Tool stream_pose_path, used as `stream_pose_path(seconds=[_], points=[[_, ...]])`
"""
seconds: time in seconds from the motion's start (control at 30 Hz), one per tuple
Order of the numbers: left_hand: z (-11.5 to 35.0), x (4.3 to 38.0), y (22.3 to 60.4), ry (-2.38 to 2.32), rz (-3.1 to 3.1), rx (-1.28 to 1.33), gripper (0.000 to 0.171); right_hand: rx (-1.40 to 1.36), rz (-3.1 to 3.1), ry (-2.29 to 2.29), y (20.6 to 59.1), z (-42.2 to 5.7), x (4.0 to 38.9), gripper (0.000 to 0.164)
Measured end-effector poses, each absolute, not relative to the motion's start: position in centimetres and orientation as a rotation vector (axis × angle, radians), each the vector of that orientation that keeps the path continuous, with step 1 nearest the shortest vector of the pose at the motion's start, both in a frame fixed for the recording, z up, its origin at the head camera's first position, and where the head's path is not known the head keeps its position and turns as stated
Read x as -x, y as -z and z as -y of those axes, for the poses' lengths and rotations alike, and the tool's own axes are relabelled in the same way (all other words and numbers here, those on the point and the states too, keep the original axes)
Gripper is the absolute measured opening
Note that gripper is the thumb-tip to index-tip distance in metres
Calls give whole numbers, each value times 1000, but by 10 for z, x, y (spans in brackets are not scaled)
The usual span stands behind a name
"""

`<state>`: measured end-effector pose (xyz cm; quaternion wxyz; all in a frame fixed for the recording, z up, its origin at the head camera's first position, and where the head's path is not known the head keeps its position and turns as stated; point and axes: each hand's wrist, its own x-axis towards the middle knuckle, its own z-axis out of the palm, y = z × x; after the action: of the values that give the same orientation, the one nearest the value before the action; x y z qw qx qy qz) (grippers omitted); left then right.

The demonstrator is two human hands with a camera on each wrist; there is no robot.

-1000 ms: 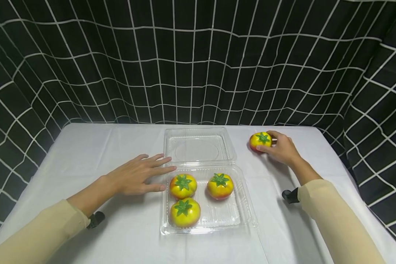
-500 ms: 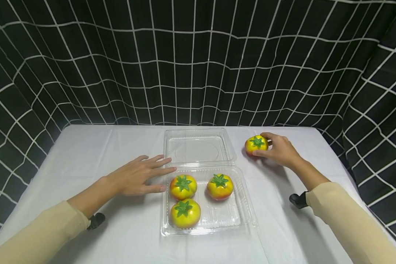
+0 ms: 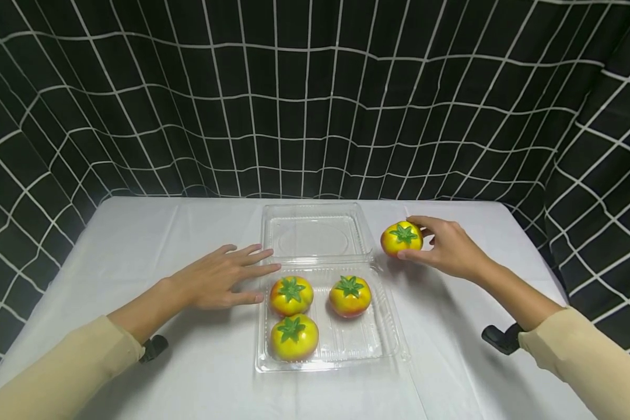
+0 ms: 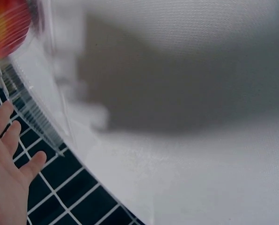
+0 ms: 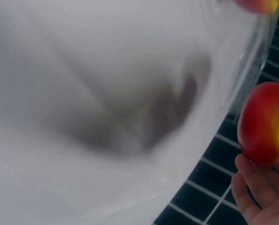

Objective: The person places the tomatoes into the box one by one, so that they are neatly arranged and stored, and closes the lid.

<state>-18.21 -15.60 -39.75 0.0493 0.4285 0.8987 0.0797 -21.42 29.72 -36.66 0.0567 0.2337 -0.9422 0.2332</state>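
Note:
My right hand (image 3: pixel 446 246) pinches a yellow-red toy persimmon-like fruit (image 3: pixel 402 238) with a green leafy top, just right of the clear plastic container (image 3: pixel 354 347). In the right wrist view the held fruit (image 5: pixel 263 124) shows its red side, above the table with a shadow below. Three similar fruits sit in the container's base: one at back left (image 3: pixel 291 296), one at front left (image 3: pixel 295 338), one at right (image 3: pixel 350 297). My left hand (image 3: pixel 217 280) has its fingers spread, the fingertips overlapping the container's left edge. Left wrist view: the hand (image 4: pixel 8 159) holds nothing.
The container's lid (image 3: pixel 315 233) lies folded back, away from me, joined to the base along a hinge. A white cloth (image 3: pixel 199 367) covers the table. A black curtain with a white grid (image 3: pixel 294 105) hangs behind and at both sides.
The fruit in my right hand has come left and toward me, up off the table and nearer the container's hinge. My left hand and the three fruits inside stay put.

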Motion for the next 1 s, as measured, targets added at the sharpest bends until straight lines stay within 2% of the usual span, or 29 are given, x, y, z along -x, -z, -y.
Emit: stream_pose_path(seconds=[0.5, 0.73, 0.9, 1.0], points=[[157, 182, 398, -249, -2728, -1276, 64, -828, 2818, -804, 345, -268, 179, 63], [157, 183, 399, -240, -2731, -1292, 64, -923, 2877, -846, 341, -252, 163, 66], [157, 184, 399, -239, -2739, -1309, 64, -1020, 2877, -875, 339, -241, 155, 60], [157, 184, 400, -248, -2738, -1306, 64, -1034, 2910, -873, 339, -236, 151, 63]])
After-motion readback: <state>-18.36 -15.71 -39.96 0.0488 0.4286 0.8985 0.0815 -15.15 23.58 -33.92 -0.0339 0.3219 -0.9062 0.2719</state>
